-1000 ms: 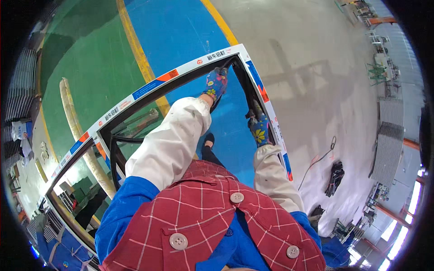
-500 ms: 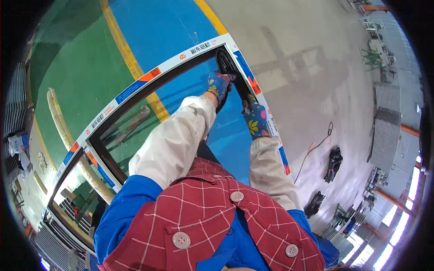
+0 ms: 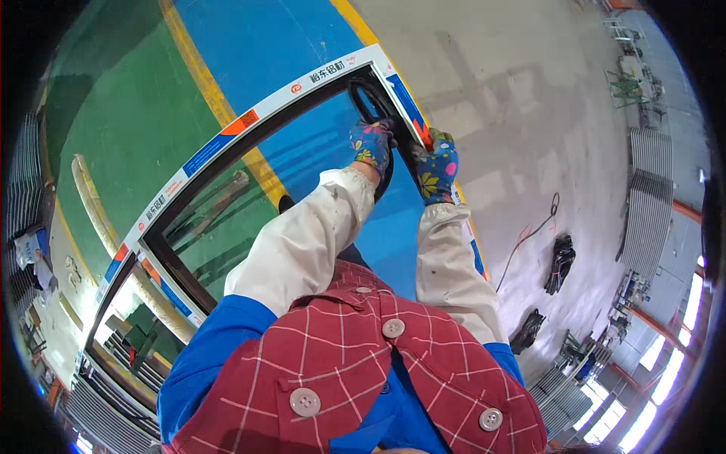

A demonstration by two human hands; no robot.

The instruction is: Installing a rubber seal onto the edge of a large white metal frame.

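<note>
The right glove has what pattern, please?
The right glove is blue with bright flowers; head view.

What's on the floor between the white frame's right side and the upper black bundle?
In the head view, a thin dark cord, looped at its upper end, lies between frame and bundle.

A: Wkshop or office?
B: Wkshop, def. Big indust. flr: blue lane (image 3: pixel 265 45) and green zone (image 3: pixel 125 98) w/ a yellow line (image 3: pixel 190 66) between, bare grey flr (image 3: pixel 544 174) to the R.
A: Any equip.?
B: Yep. Green metal stand (image 3: pixel 625 88) far R, ribbed grey stacks (image 3: pixel 649 204) nearby, more stacked stock (image 3: pixel 24 174) far L, plus a big white-faced frame (image 3: pixel 274 102) in hand.
</note>
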